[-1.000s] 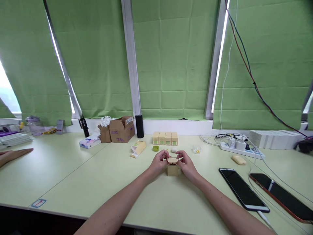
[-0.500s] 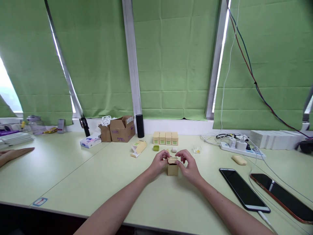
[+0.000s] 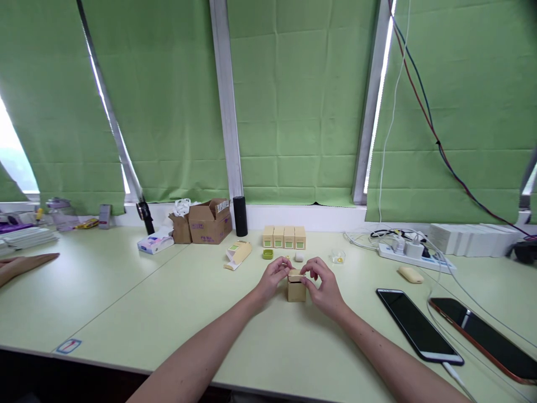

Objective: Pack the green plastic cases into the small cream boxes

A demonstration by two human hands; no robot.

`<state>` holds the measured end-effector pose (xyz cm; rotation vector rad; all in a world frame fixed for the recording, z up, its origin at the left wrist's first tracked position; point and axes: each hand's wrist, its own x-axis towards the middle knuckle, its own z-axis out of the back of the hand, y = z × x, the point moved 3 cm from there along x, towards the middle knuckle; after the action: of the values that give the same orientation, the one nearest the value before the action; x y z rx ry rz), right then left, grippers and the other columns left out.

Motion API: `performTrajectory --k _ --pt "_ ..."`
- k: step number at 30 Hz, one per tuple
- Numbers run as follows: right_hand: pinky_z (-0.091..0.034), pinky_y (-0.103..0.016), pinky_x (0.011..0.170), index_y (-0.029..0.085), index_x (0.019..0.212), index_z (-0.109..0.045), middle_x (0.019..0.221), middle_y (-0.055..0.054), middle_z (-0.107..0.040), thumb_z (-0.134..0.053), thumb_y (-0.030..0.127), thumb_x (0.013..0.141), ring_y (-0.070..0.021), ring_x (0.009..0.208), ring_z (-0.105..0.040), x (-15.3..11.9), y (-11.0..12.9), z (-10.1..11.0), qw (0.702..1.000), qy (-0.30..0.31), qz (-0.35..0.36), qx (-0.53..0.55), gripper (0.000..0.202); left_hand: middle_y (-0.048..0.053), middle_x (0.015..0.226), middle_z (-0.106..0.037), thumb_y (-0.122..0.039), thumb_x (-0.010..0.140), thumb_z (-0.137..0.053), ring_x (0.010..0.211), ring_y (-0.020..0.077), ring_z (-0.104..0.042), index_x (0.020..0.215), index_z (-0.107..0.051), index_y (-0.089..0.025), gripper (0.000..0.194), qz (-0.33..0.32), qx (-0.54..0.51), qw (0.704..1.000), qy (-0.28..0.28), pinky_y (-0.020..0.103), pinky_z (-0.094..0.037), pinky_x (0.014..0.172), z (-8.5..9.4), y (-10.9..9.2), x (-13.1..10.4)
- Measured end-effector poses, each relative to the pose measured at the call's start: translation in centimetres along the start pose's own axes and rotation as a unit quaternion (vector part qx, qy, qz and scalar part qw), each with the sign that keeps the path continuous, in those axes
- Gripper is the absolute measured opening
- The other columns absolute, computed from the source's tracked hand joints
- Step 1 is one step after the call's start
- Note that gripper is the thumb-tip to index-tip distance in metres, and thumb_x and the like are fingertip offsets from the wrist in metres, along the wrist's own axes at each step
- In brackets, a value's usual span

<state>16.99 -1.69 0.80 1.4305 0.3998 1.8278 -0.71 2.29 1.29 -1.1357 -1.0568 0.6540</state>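
Near the middle of the worktop point(image 3: 126, 291), a small tan box point(image 3: 296, 291) stood upright, with both hands on it. The left hand point(image 3: 272, 279) was curled against the box's left side, fingertips touching the top flap. The right hand point(image 3: 322, 282) was curled at the right side, its fingers bent over the flap and pinching it; the flap lay almost flat over the opening.

Toward the far edge, just behind the hands, a row of four cream boxes point(image 3: 284, 237) stood side by side, each with a green label. Between that row and the hands lay a green cap point(image 3: 267, 254), a small white piece point(image 3: 298, 257) and a clear dish point(image 3: 338, 257). Left of these, a cream box point(image 3: 237, 254) lay on its side with its flap open. Farther back left, an open brown carton point(image 3: 210, 221) stood beside a black cylinder point(image 3: 240, 216), with a tissue pack point(image 3: 154, 243) nearer the left edge.

Toward the right edge, a power strip point(image 3: 413, 250) with plugs sat by the far edge, a pale yellow bar point(image 3: 410, 274) in front of it. Two phones point(image 3: 417, 324) lay screen up near the right front corner, one of them cabled. At the left edge, another person's hand point(image 3: 23, 264) rested flat on the worktop.
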Motion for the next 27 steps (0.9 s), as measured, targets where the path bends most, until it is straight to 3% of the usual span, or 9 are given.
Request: performTrajectory --k 10,27 --pt "-0.045 -0.036 0.07 0.025 0.083 -0.062 0.088 -0.005 -0.058 -0.061 0.023 0.086 -0.0211 0.075 -0.051 -0.01 0.16 -0.01 1.0 0.002 0.012 0.002 0.004 0.003 0.088 -0.059 -0.056 0.083 -0.072 0.083 0.0175 -0.054 0.093 -0.059 -0.019 0.04 -0.024 0.022 0.999 0.015 0.028 -0.04 0.077 -0.01 0.01 -0.12" --pt "-0.049 -0.037 0.073 0.026 0.085 -0.063 0.091 -0.006 -0.06 -0.059 0.02 0.082 -0.0243 0.084 -0.059 -0.45 0.01 0.2 0.997 0.051 0.042 -0.043 0.008 0.005 0.101 -0.061 -0.043 0.084 -0.072 0.096 0.0207 -0.057 0.101 -0.058 -0.02 0.032 -0.03 0.06 0.997 0.023 0.029 -0.039 0.08 0.03 0.0 -0.38"
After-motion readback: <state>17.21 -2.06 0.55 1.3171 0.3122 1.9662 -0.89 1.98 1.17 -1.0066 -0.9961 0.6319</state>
